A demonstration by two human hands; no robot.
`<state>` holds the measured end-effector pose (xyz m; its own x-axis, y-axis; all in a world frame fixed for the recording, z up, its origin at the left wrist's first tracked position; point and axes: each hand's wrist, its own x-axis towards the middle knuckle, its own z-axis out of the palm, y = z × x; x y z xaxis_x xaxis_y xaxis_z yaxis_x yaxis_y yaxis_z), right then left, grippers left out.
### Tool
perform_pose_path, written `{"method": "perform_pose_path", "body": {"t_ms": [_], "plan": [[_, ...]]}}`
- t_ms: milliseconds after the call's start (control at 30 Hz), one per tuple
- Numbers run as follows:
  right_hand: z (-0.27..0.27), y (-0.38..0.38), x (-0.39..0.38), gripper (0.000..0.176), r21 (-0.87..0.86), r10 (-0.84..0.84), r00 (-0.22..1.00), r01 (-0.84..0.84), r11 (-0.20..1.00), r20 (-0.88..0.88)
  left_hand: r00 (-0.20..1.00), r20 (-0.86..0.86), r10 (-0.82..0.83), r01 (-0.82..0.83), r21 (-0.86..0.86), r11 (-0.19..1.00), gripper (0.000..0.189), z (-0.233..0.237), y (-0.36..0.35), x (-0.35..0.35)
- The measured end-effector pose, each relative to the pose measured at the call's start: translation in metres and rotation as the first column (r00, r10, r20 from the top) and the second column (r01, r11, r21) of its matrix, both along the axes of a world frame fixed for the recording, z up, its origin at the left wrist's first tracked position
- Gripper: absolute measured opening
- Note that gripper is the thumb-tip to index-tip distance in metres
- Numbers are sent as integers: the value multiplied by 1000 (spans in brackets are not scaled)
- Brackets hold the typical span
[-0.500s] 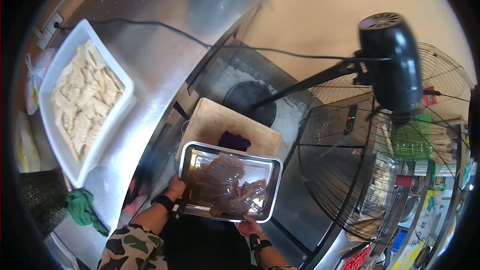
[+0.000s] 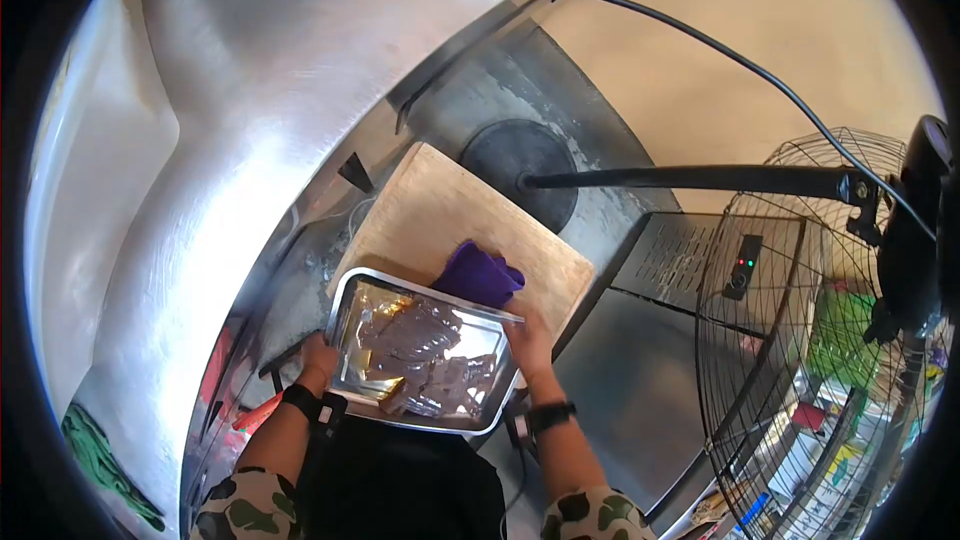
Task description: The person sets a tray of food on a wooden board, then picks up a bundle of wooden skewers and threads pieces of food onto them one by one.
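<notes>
A shiny rectangular metal tray (image 2: 468,428) with dark brownish, wet, slippery-looking slabs (image 2: 420,345) in it is held between my two hands. My left hand (image 2: 318,360) grips its left rim, fingers partly hidden by the tray edge. On the opposite side my right hand (image 2: 530,340) grips the upper right corner. Beyond the tray lies a wooden cutting board (image 2: 440,190), which the tray's far edge overlaps in this view. A crumpled purple cloth (image 2: 482,274) rests on the board, right at the tray's rim.
To the left runs a steel counter (image 2: 250,70) with a white container (image 2: 110,130) and a green cloth (image 2: 100,460). A black stand fan (image 2: 800,180) with a wire cage reaches in from the right, its round base (image 2: 520,165) behind the board. A steel appliance (image 2: 630,350) stands at right.
My right hand has shifted from the tray's near edge up to its right corner. The view has moved closer over the board, and the white container has slid toward the left edge.
</notes>
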<state>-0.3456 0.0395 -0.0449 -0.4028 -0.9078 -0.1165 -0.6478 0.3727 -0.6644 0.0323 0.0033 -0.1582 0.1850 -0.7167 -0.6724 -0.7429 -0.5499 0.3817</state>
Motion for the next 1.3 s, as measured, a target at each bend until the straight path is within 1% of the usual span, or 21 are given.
{"method": "perform_pose_path", "body": {"t_ms": [67, 167, 267, 333, 400, 467, 567, 600, 633, 667, 700, 767, 867, 900, 967, 1033, 1067, 1167, 1200, 1267, 1300], "plan": [[-16, -56, -1, 37, 3, -4, 963, 5, 1000, -269, 996, 52, -70, 69, 26, 997, 25, 5, -5, -3], [-44, -88, 2, 44, 273, 149, 888, -27, 962, -436, 1000, 1, -10, 10, -15, 1000, 28, 29, -18, -16], [-48, -90, -23, 46, 245, 21, 991, 11, 970, -131, 999, -28, -42, 42, -2, 999, 29, 44, -29, -27], [-28, -70, -40, 38, 119, -235, 964, 250, 961, -125, 993, -114, 10, -3, 60, 998, 29, 59, -47, -42], [-9, -34, -63, 29, -141, -400, 901, 424, 895, 169, 989, -148, 12, -4, 51, 999, 31, 11, -53, -43], [41, -18, -65, 35, -193, -433, 764, 572, 797, 478, 991, -132, -26, 22, -32, 999, 32, -23, -67, -55], [74, 24, -67, 37, -218, -425, 793, 551, 805, 436, 977, -71, -201, 181, -226, 957, 33, 2, -112, -94], [76, 34, -64, 35, -171, -456, 755, 585, 793, 472, 984, -110, -143, 129, -128, 983, 41, 28, -125, -106], [76, 43, -60, 34, -124, -487, 713, 618, 777, 504, 920, -392, 3, -120, -274, 954, 45, 26, -123, -111], [77, 50, -55, 32, -74, -519, 667, 649, 757, 535, 883, -469, -19, -151, -322, 935, 47, 26, -119, -111], [78, 52, -49, 25, -82, -526, 699, 635, 768, 485, 843, -537, -43, -186, -365, 912, 49, 49, -118, -115], [71, 55, -47, 22, -27, -568, 542, 738, 674, 619, 789, -608, -91, -231, -431, 873, 53, 72, -97, -109], [63, 56, -48, 20, 78, -593, 314, 837, 541, 742, 814, -568, 124, -242, -137, 961, 50, 88, -54, -67], [68, 55, -51, 20, 112, -606, 253, 859, 499, 755, 580, -733, 356, -417, 108, 903, 43, 70, -31, -44], [84, 51, -53, 20, 136, -646, 181, 902, 409, 741, 419, -547, 725, -481, 543, 688, 40, 104, -11, -14], [86, 69, -57, 20, 159, -623, 148, 898, 410, 768, 253, -419, 872, -461, 740, 489, 38, 105, 15, 24], [88, 79, -59, 21, 167, -609, 131, 897, 408, 783, 250, -393, 885, -460, 756, 466, 39, 109, 25, 39], [120, 102, -46, 24, 433, -548, -157, 798, 420, 822, 252, -400, 881, -382, 795, 471, 40, 128, 38, 62], [131, 111, -38, 25, 508, -533, -245, 747, 429, 810, 201, -411, 889, -326, 828, 456, 40, 142, 33, 58], [148, 140, -22, 25, 526, -525, -250, 702, 480, 813, 124, -427, 896, -170, 880, 443, 39, 180, 7, 33], [159, 155, -17, 27, 582, -563, -286, 671, 459, 775, 129, -448, 885, -132, 877, 463, 38, 204, -13, 11]]}}
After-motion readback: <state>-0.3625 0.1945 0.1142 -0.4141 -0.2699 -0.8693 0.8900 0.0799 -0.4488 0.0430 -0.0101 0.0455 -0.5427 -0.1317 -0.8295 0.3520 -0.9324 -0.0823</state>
